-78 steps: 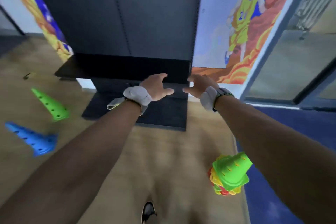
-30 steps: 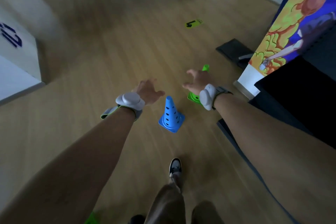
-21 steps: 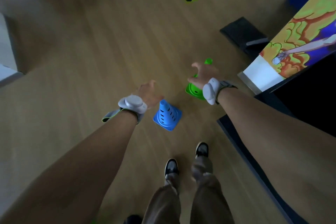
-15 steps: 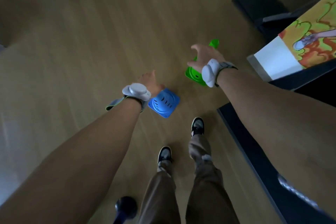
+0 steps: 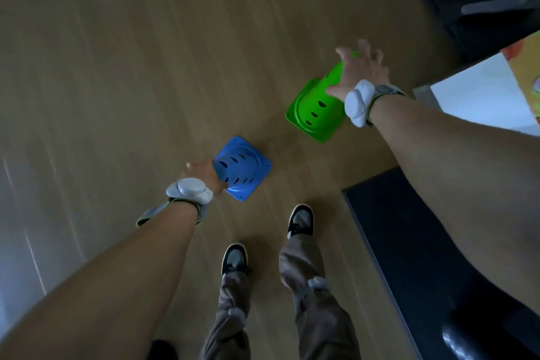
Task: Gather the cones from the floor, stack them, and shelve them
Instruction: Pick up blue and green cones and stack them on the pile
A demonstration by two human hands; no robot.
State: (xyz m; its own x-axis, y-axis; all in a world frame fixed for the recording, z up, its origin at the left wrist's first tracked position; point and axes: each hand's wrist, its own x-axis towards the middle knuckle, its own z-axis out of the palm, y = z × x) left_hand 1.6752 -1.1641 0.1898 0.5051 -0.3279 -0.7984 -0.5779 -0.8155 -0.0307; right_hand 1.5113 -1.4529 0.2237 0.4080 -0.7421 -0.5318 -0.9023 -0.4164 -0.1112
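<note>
The left hand meets the blue cone at its near edge, but its fingers are hidden, so its hold cannot be told. The right hand lies with fingers spread over the green cone, which is tipped on its side directly beneath the palm on the wooden floor.

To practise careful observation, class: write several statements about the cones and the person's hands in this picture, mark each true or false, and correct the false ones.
1. The blue cone is stacked on the green cone. False: they sit apart on the wooden floor.
2. The right hand is over the green cone, fingers spread. True.
3. The left hand is at the blue cone. True.
4. The green cone stands upright. False: it lies on its side, with its open base towards the camera.
</note>
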